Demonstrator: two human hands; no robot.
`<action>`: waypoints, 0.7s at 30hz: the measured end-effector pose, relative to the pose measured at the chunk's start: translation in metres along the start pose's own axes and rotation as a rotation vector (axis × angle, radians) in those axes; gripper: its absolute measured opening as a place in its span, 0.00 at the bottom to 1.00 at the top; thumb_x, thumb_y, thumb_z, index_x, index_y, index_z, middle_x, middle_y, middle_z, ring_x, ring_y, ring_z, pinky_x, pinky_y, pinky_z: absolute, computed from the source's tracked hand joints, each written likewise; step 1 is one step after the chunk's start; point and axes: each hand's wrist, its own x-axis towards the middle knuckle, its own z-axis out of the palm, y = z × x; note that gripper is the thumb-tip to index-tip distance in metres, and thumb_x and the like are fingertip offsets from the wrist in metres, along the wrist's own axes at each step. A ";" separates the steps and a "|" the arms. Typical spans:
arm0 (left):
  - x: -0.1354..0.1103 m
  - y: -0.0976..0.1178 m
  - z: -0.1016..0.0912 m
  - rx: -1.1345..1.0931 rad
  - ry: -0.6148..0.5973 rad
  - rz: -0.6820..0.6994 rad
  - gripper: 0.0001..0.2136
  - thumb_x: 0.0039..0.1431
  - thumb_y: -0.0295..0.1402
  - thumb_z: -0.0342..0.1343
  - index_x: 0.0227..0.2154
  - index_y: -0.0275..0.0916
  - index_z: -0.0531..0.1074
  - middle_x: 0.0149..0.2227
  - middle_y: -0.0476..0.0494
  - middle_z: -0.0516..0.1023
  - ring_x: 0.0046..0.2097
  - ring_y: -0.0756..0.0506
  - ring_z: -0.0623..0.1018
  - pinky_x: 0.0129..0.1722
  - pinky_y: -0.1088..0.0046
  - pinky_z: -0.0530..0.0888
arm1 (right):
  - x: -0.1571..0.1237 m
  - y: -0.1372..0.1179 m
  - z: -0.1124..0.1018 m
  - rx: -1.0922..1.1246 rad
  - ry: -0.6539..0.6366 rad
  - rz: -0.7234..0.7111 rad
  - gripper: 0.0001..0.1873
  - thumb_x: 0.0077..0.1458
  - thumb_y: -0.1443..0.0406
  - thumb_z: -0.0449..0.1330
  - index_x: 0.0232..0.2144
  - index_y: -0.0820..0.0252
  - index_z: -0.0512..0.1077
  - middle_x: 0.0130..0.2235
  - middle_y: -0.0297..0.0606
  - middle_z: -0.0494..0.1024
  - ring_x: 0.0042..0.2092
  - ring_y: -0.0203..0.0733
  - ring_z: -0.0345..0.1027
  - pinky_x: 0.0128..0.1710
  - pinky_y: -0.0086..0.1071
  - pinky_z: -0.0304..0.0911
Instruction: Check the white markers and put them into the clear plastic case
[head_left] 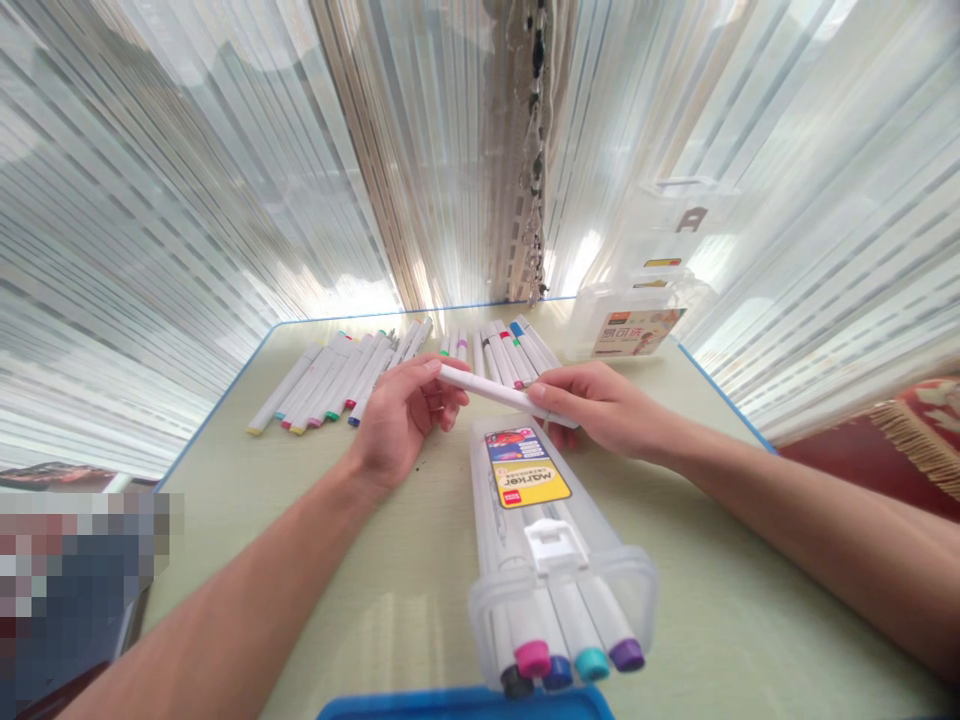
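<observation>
A white marker is held level above the table between both my hands. My left hand pinches its left end between thumb and fingers, the other fingers curled. At the opposite end, my right hand grips the marker with the thumb on top. Below lies a clear plastic marker case with a yellow "marker" label. Several markers fill it, and their coloured ends, such as a pink cap, stick out towards me. Behind my left hand, a row of loose white markers lies on the table.
More loose markers lie behind my right hand. An opened clear plastic box stands at the table's back right. A blue edge shows at the near side of the pale table. Sheer curtains hang behind.
</observation>
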 end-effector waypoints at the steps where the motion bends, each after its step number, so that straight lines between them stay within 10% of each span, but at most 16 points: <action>1: 0.000 0.000 0.000 -0.001 -0.003 0.001 0.12 0.52 0.37 0.59 0.32 0.32 0.80 0.22 0.44 0.76 0.23 0.50 0.71 0.21 0.77 0.66 | 0.000 0.000 0.000 -0.001 -0.001 0.003 0.20 0.65 0.54 0.55 0.27 0.61 0.71 0.22 0.31 0.72 0.22 0.31 0.66 0.21 0.25 0.59; 21: 0.001 0.001 0.000 0.014 -0.007 0.001 0.12 0.52 0.38 0.59 0.33 0.33 0.80 0.23 0.44 0.76 0.23 0.51 0.70 0.22 0.77 0.65 | 0.000 0.002 -0.001 -0.005 -0.006 0.011 0.21 0.65 0.52 0.55 0.27 0.61 0.72 0.22 0.33 0.72 0.22 0.33 0.66 0.21 0.27 0.59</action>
